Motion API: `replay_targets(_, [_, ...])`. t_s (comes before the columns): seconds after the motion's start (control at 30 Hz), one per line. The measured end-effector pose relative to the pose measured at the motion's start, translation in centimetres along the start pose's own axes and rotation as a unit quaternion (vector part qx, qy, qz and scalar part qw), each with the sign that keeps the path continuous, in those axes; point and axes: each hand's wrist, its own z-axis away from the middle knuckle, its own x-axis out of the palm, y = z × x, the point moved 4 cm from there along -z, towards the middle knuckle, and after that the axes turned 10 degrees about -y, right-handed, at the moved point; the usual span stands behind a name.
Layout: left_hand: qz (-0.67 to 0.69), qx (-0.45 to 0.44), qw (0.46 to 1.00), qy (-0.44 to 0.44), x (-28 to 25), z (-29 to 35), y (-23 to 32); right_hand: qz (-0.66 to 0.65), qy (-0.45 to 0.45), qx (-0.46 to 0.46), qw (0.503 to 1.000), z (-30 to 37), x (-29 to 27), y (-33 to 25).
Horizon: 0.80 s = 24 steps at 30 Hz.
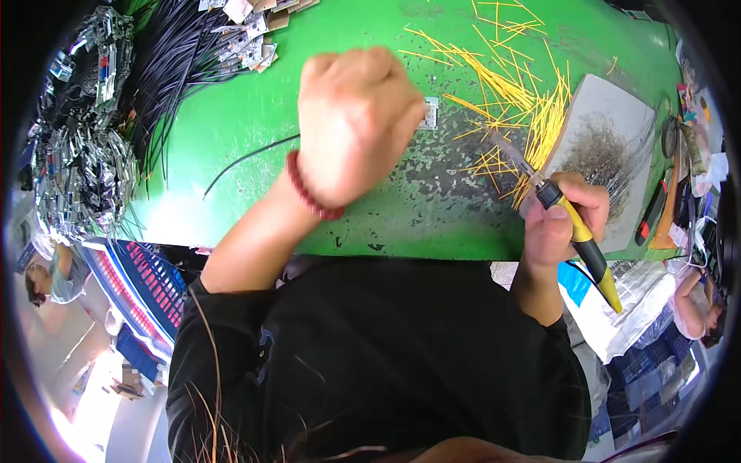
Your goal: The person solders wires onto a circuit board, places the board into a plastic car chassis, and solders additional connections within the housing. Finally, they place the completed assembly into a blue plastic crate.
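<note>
My left hand (pixel 359 127), with a dark red bracelet (pixel 311 193) at its wrist, is closed over the green table (pixel 432 231); its fingertips are hidden beneath it. Past its knuckles the end of a small circuit board (pixel 431 113) sticks out on the right. A thin black wire (pixel 247 157) runs from under the hand toward the left. My right hand (pixel 563 220) grips a yellow and black soldering iron (pixel 570 212) by its handle. The iron's tip points up and left, close to a spread of thin yellow solder-like strands (pixel 505 81).
A grey board with a dark scorched patch (pixel 606 154) lies at the right. Metal-cased parts (pixel 81 170) heap at the left. Black cables (pixel 174 65) with small boards (pixel 251 46) lie at the far left. A cutter knife (pixel 653 212) rests by the right edge. Other people sit at both sides.
</note>
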Motion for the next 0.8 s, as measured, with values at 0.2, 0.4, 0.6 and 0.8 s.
replay_targets(0.2, [-0.024, 0.007, 0.993, -0.118, 1.9, -4.7, -2.2, -0.028, 0.023, -0.01, 0.999, -0.9, 0.0, -0.2])
replay_targets(0.4, [-0.055, 0.039, 0.995, -0.075, 2.3, -3.3, -3.0, -0.003, 0.014, -0.021, 1.0, -1.2, 0.0, -0.1])
replay_targets(0.6, [0.1, -0.04, 0.992, -0.057, -0.2, 1.2, -0.9, 0.015, 0.021, -0.008, 1.0, -0.7, 0.7, 0.9])
replay_targets(0.8, [0.015, -0.055, 0.998, -0.009, 0.9, 3.5, -0.5, -0.024, -0.03, 0.04, 0.998, -0.6, 2.6, 1.5])
